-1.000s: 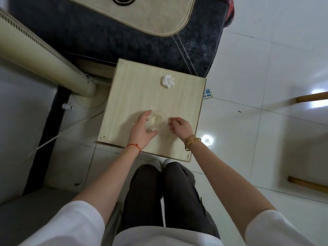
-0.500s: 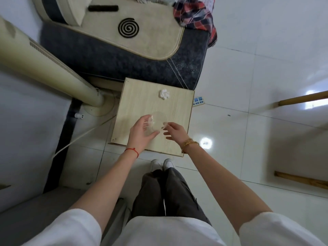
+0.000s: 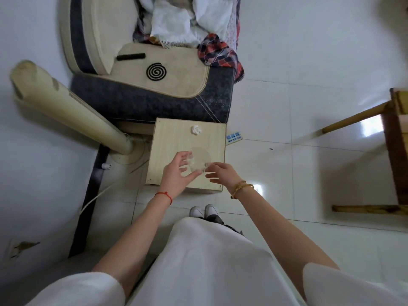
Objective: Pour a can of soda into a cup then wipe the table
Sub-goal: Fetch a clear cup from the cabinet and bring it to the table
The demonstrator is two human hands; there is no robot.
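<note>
Over the small wooden table [image 3: 167,138], two hands meet around one clear cup [image 3: 197,159] — it sits near the table's middle, toward six o'clock. At nine o'clock of the cup, the left hand [image 3: 176,173] curves round it, fingers spread and thumb reaching underneath; whether they actually press the plastic is hard to tell. At three o'clock, the right hand [image 3: 220,173] comes in with loose fingers, fingertips just at the rim — contact unclear. One crumpled white tissue [image 3: 196,129] lies at twelve o'clock, near the far edge, well apart from the cup. One red string circles the left wrist, gold bangles ring the right. Two white shoes [image 3: 204,210] peek out below the table.
</note>
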